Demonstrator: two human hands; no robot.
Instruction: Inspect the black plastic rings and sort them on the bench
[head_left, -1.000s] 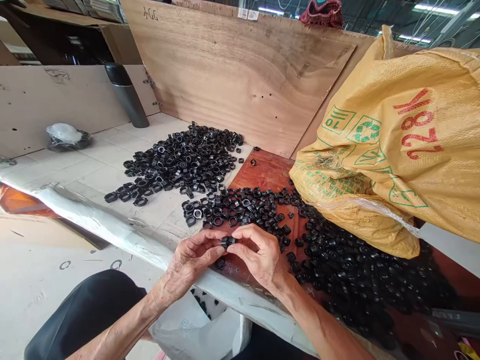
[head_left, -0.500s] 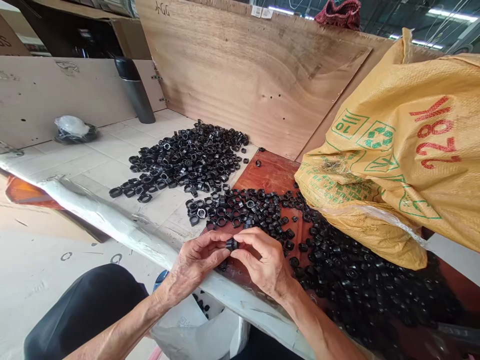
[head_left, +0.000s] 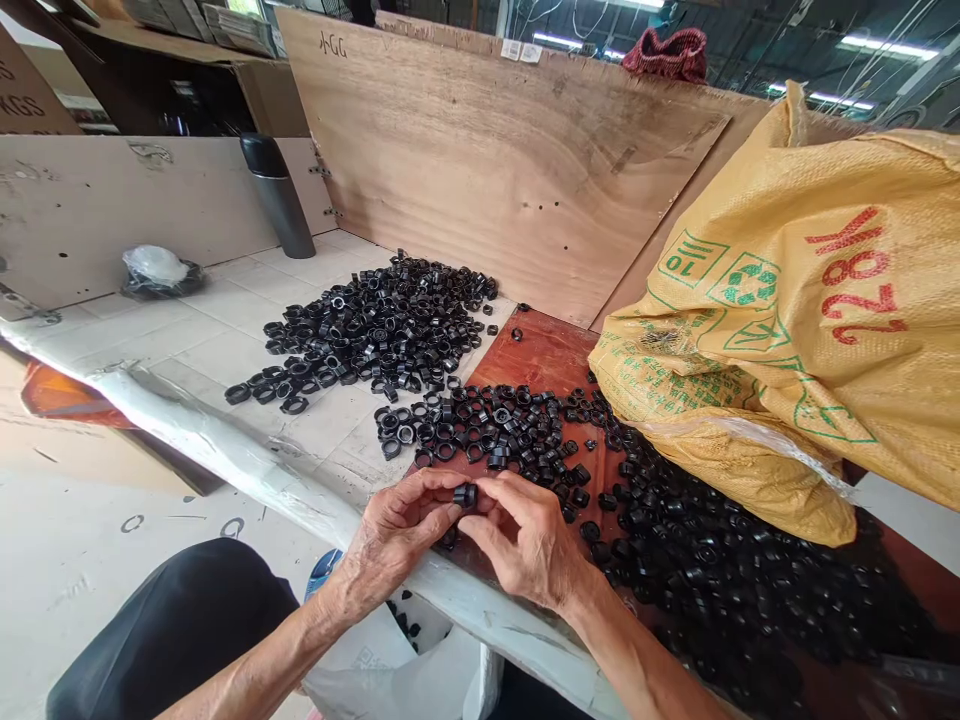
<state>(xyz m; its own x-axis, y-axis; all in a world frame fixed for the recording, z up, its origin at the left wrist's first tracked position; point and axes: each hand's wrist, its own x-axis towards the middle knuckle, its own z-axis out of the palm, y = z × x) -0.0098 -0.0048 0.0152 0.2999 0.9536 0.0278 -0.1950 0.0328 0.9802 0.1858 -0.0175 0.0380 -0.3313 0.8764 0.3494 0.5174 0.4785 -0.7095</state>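
Note:
A small black cylindrical plastic part (head_left: pixel 465 495) is pinched between the thumb and forefinger of my left hand (head_left: pixel 394 530). From the other side, the forefinger of my right hand (head_left: pixel 529 535) meets the part's right end, with the thumb just below it; the fingertips partly hide it. Behind my hands lies a group of black plastic rings (head_left: pixel 472 425), some with inserts in them. A larger heap of black rings (head_left: pixel 382 320) spreads over the pale tabletop. To the right is a heap of small black round pieces (head_left: pixel 720 560).
A yellow woven sack (head_left: pixel 750 300) leans over the right heap. A wooden board (head_left: pixel 487 150) closes off the back. At the left stand a dark flask (head_left: pixel 277 200) and a plastic-wrapped bundle (head_left: pixel 159 270). The wrapped table edge (head_left: pixel 247 460) runs before me.
My right thumb has drawn slightly down from the black part, while my left hand keeps its pinch. The view has shifted slightly, so the background sits lower.

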